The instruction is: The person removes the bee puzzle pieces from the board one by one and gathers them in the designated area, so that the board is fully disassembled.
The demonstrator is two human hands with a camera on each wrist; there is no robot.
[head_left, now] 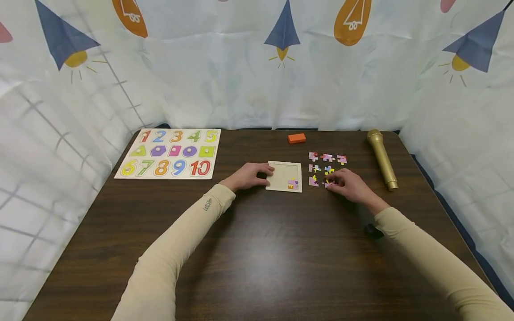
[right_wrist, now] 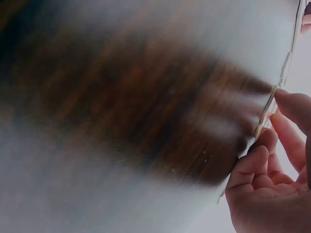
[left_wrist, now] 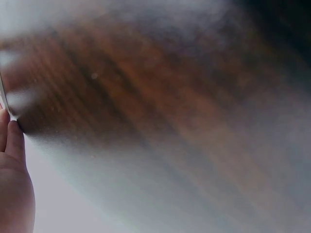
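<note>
In the head view a square wooden puzzle tray [head_left: 281, 174] lies mid-table, with pink and yellow puzzle pieces [head_left: 293, 184] fitted in its near right corner. My left hand [head_left: 250, 176] rests at the tray's left edge, index finger over the rim and thumb against the side. Right of the tray, several loose jigsaw pieces [head_left: 327, 158] lie in rows. Over the nearest row, my right hand [head_left: 350, 185] pinches a puzzle piece [head_left: 328, 184], partly hidden by the fingers. The right wrist view has the thumb and fingertips [right_wrist: 283, 97] at thin piece edges close to the tabletop.
A number and shape board [head_left: 166, 154] lies at the back left. An orange block [head_left: 296, 138] sits behind the tray, and a gold microphone-shaped object [head_left: 383, 158] lies at the right. A patterned curtain [head_left: 241, 89] hangs behind the dark wooden table [head_left: 257, 249].
</note>
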